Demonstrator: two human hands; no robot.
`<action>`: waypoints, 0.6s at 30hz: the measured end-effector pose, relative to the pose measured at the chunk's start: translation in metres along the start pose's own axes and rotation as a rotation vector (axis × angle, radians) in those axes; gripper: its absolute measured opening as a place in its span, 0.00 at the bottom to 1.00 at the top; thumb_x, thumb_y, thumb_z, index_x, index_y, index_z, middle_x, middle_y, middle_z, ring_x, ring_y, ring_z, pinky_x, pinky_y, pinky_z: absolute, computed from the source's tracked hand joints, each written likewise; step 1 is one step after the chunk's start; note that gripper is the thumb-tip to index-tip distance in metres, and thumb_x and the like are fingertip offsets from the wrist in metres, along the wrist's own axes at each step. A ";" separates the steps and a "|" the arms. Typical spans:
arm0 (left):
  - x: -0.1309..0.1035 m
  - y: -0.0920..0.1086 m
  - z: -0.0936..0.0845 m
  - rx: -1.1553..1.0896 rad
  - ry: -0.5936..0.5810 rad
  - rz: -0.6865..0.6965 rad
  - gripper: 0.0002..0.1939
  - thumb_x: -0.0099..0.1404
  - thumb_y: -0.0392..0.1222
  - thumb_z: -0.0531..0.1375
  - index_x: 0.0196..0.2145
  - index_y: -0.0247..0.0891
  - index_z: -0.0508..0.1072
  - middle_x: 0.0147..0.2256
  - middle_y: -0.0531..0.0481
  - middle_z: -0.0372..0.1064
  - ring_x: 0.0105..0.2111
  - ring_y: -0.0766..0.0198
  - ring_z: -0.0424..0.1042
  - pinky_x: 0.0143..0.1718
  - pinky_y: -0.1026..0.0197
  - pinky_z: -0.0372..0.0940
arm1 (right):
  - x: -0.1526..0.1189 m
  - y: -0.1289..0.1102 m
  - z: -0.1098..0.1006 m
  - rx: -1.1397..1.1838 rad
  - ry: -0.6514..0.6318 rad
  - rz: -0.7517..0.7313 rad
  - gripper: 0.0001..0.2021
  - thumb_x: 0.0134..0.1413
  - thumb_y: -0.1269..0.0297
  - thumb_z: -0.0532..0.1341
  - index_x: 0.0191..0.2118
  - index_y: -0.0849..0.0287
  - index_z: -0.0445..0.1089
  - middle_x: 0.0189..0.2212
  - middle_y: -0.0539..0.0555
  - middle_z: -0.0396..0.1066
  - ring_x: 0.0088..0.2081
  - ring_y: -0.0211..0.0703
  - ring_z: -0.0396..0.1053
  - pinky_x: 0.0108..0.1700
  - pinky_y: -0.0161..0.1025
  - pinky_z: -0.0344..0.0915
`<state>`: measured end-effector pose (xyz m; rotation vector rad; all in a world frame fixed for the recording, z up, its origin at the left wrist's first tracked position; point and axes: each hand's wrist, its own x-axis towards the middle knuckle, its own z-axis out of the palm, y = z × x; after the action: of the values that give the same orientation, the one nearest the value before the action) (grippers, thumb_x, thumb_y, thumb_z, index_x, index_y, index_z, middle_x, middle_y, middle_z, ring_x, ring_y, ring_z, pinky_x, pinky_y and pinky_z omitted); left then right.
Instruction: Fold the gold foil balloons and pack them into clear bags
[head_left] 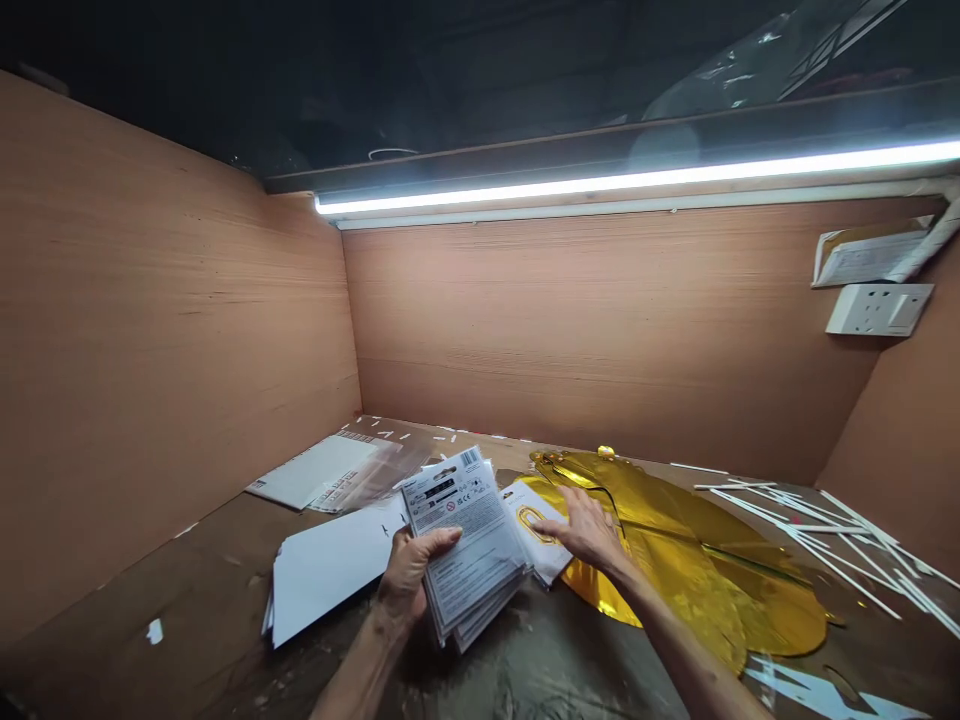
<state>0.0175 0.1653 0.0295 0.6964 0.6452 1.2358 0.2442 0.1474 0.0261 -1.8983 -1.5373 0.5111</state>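
Note:
My left hand (409, 575) grips a stack of flat printed card packs (476, 545), thumb across the front. The top pack faces me with fine print, a barcode and a hang hole. To its right, a white card pack (536, 535) with a gold loop-shaped picture, perhaps a zero, sits between the stack and my right hand (589, 528). The right thumb lies over this pack's face while the fingers curl at its right edge, partly hidden. Shiny gold foil balloons (690, 560) lie flat beneath and beyond my right hand.
White cards (326, 575) lie left of my left hand, with clear plastic sleeves (360, 485) behind. Thin white sticks (847, 540) are scattered at right, near a cut white sheet (832, 690). Wooden walls (585, 320) enclose the table; a socket (879, 310) is mounted at right.

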 end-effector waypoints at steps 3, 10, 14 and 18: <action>-0.005 0.004 -0.017 0.002 0.016 0.023 0.25 0.40 0.28 0.65 0.41 0.32 0.70 0.32 0.44 0.73 0.35 0.50 0.71 0.39 0.50 0.65 | 0.003 0.019 0.012 -0.149 0.005 0.018 0.33 0.27 0.50 0.64 0.45 0.60 0.63 0.45 0.62 0.63 0.51 0.62 0.53 0.49 0.58 0.40; -0.010 -0.007 -0.025 -0.027 0.004 0.046 0.26 0.41 0.28 0.65 0.42 0.32 0.70 0.33 0.44 0.73 0.37 0.49 0.71 0.41 0.49 0.64 | 0.016 0.025 0.025 -0.082 0.150 0.046 0.35 0.18 0.62 0.67 0.44 0.63 0.64 0.40 0.64 0.66 0.48 0.65 0.55 0.47 0.57 0.45; -0.008 -0.010 -0.028 -0.032 0.022 0.070 0.26 0.42 0.28 0.65 0.42 0.32 0.69 0.33 0.44 0.73 0.36 0.49 0.71 0.41 0.49 0.63 | 0.023 0.030 -0.001 0.243 0.225 0.079 0.26 0.34 0.49 0.58 0.38 0.65 0.66 0.32 0.61 0.70 0.37 0.56 0.67 0.38 0.48 0.61; -0.005 -0.012 -0.029 -0.018 0.014 0.056 0.25 0.43 0.31 0.66 0.42 0.32 0.69 0.33 0.43 0.73 0.36 0.50 0.71 0.41 0.49 0.64 | 0.006 0.017 -0.014 0.562 0.219 -0.016 0.29 0.41 0.42 0.50 0.40 0.64 0.63 0.34 0.58 0.71 0.33 0.46 0.69 0.32 0.39 0.65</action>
<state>0.0015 0.1616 0.0021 0.6954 0.6285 1.2977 0.2670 0.1477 0.0251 -1.4504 -1.1174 0.6270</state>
